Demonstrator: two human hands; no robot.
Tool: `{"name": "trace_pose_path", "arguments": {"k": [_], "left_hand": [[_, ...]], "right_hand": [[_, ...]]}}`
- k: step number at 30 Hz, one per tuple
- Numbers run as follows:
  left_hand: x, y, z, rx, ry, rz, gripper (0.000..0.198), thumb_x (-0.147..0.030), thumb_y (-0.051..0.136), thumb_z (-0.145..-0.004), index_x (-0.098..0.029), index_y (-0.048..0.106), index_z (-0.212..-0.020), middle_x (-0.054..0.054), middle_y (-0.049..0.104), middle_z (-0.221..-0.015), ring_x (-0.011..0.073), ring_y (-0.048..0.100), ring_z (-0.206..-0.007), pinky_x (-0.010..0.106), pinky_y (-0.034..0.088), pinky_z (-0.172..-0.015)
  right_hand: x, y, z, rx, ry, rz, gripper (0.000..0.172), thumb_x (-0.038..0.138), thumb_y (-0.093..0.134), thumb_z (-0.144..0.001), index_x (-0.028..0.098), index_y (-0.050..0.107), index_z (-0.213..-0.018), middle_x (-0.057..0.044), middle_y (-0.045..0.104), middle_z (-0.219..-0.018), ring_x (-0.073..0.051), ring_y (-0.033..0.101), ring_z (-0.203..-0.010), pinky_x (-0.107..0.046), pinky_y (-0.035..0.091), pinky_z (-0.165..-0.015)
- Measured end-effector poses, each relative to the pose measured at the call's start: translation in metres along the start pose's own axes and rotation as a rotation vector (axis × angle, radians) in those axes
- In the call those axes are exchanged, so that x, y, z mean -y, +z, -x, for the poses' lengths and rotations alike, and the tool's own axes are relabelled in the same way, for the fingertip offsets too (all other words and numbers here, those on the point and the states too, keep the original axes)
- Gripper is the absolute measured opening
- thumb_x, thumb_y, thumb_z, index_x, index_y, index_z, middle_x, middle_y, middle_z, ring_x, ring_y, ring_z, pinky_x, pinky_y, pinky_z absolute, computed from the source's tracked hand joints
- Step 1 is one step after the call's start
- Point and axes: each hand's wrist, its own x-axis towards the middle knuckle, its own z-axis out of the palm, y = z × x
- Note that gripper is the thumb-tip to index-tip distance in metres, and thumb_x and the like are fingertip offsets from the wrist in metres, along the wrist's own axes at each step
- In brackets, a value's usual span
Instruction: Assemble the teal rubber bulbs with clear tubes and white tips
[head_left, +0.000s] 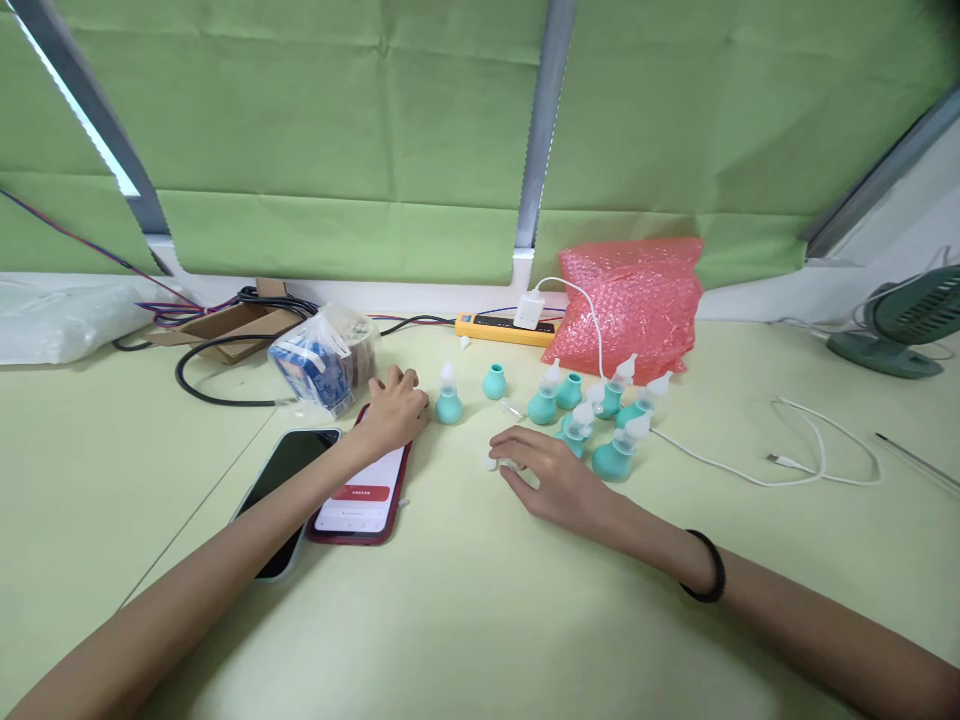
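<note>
Head view: left hand (394, 408) laid loosely curled over the top of a red-cased phone (363, 490), gripping nothing, fingertips just beside a teal bulb with a clear tip (448, 400); right hand (551, 480) lowered palm-down on the pale green table (465, 620), fingers bent over a small white piece (495, 463), hold on it impossible to tell; black band (709, 567) worn at that wrist; cluster of teal bulbs (600, 420) standing just beyond the right hand; dark phone (283, 485) lying left of the red one; pink bubble wrap (634, 300) further back; white cable (795, 450) looped at right.
</note>
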Motion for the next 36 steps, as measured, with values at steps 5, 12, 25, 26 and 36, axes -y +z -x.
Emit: {"name": "trace_pose_path", "arguments": {"k": [5,12,25,26,36], "left_hand": [[-0.005,-0.005,-0.001,0.009,0.002,-0.048,0.02,-0.018,0.046,-0.074,-0.012,0.065,-0.074,0.016,0.055,-0.091,0.0346,0.041,-0.093,0.047,0.032,-0.067],[-0.017,-0.051,0.015,0.08,0.074,-0.007,0.022,-0.023,0.046,-0.074,-0.015,0.061,-0.059,0.006,0.059,-0.059,0.0193,0.053,-0.06,0.036,0.033,-0.067],[-0.071,-0.046,0.051,0.203,0.394,0.595,0.017,-0.019,0.054,-0.074,-0.022,0.064,-0.088,0.0,0.062,-0.076,0.0133,0.056,-0.073,0.021,0.04,-0.065],[-0.071,-0.044,0.051,0.199,0.4,0.599,0.018,-0.018,0.054,-0.074,-0.022,0.064,-0.088,0.0,0.062,-0.077,0.0134,0.056,-0.073,0.022,0.041,-0.066],[-0.076,-0.044,0.045,0.229,0.448,0.638,0.02,-0.014,0.053,-0.075,-0.021,0.066,-0.089,0.0,0.062,-0.07,0.0104,0.054,-0.061,0.02,0.039,-0.057]], "right_hand": [[0.016,-0.004,0.02,-0.102,-0.015,-0.316,0.023,0.008,0.043,-0.076,0.019,0.055,-0.092,-0.006,0.063,-0.091,-0.016,0.059,-0.084,-0.028,0.05,-0.066],[0.022,0.007,0.04,-0.269,0.389,-0.822,0.025,0.018,0.056,-0.074,0.021,0.042,-0.095,-0.008,0.065,-0.09,-0.021,0.058,-0.093,-0.03,0.052,-0.063],[0.02,0.016,0.042,-0.202,0.518,-1.0,0.016,0.022,0.062,-0.069,0.018,0.051,-0.079,-0.005,0.062,-0.083,-0.015,0.06,-0.073,-0.028,0.05,-0.061],[0.02,0.017,0.043,-0.205,0.515,-1.017,0.017,0.022,0.062,-0.068,0.018,0.05,-0.079,-0.005,0.062,-0.084,-0.016,0.06,-0.074,-0.028,0.05,-0.062],[0.021,0.018,0.044,-0.22,0.51,-1.066,0.024,0.022,0.065,-0.067,0.019,0.046,-0.082,-0.004,0.06,-0.08,-0.015,0.059,-0.075,-0.026,0.049,-0.06]]}}
